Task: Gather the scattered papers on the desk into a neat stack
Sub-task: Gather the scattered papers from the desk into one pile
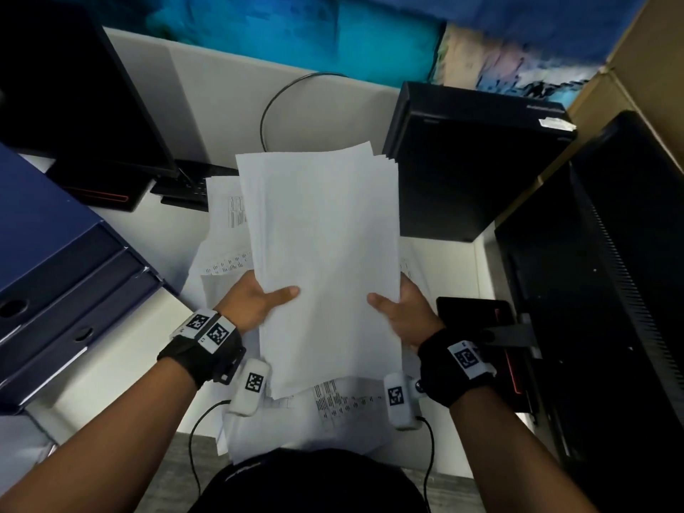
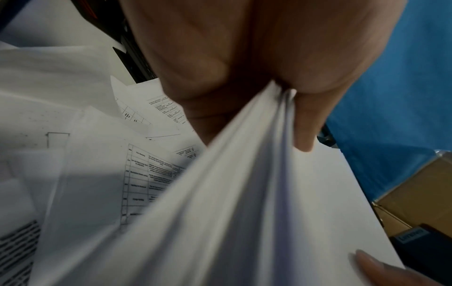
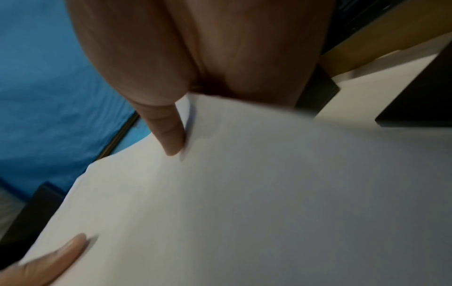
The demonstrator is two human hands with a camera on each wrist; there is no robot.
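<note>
Head view: the paper stack (image 1: 322, 253) is pointing long-ways away from the person; the left hand (image 1: 259, 301) and the right hand (image 1: 405, 312) are pinching its near sides, thumbs on top.

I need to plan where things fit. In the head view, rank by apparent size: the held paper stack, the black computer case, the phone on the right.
1. Held paper stack, though nearer the camera, so unsure against the case.
2. Black computer case, similar extent.
3. Phone, clearly smallest and partly hidden.
</note>
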